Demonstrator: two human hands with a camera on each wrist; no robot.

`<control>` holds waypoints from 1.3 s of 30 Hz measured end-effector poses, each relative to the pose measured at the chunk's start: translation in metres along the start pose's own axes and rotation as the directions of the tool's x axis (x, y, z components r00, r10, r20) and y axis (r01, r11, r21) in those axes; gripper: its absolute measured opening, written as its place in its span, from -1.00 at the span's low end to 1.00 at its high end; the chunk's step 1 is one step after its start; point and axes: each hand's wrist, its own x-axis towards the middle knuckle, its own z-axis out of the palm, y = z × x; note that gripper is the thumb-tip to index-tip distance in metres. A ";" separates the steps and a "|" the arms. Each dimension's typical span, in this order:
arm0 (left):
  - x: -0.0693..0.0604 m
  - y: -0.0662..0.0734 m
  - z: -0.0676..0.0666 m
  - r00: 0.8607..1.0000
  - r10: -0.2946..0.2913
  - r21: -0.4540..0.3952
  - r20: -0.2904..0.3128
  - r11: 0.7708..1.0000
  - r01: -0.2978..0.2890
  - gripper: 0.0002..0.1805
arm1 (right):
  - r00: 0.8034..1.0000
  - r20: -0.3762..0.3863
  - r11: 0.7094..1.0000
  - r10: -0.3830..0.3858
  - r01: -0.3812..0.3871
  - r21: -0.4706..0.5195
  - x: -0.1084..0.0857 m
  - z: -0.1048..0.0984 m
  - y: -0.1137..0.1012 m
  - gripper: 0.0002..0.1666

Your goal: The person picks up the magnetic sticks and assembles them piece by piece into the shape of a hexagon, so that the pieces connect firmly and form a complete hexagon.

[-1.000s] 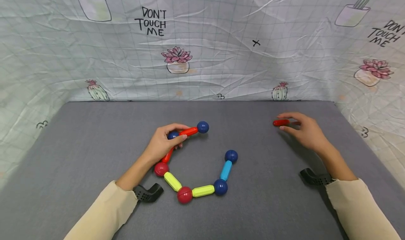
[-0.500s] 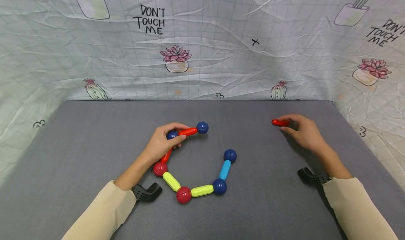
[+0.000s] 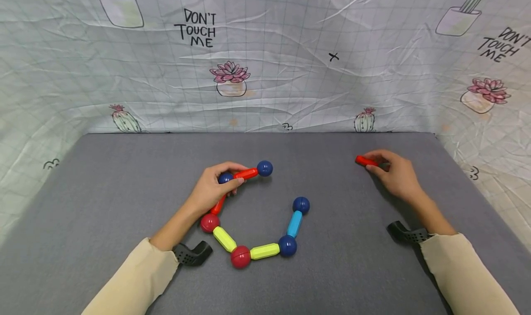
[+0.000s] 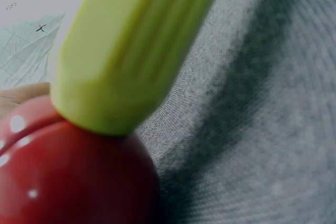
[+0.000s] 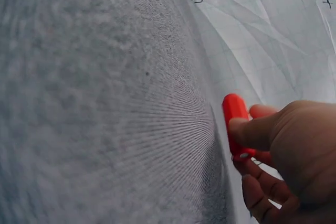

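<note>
My left hand pinches a red magnetic rod between thumb and fingers. A blue ball caps that rod's right end, and another blue ball sits at its left end, partly covered by the hand. From there a second red rod leads to a red ball, seen close in the left wrist view with a yellow rod on it. Over on the right, my right hand pinches a loose red rod above the grey table; no ball is on its visible ends.
The chain curves on through a second red ball, a yellow rod, a blue ball and a light blue rod to an end blue ball. Behind the grey table hangs a printed cloth.
The loose red rod has turned in my right fingers, which have closed nearer around it and shifted slightly left. My left hand and the chain hold their place.
</note>
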 end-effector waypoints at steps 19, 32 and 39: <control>0.000 0.000 0.001 1.000 -0.002 -0.003 -0.005 1.000 0.002 -0.74 | 0.995 0.038 0.989 -0.089 0.084 0.120 0.007 0.004 -0.056 -0.66; 0.000 0.000 0.001 1.000 -0.005 -0.002 -0.011 1.000 0.005 -0.75 | 0.980 0.109 0.972 -0.167 0.145 0.186 0.017 0.018 -0.098 -0.63; 0.000 0.000 0.001 1.000 0.004 -0.008 -0.014 1.000 -0.005 -0.75 | 0.960 0.144 0.949 -0.241 0.202 0.242 0.020 0.030 -0.120 -0.62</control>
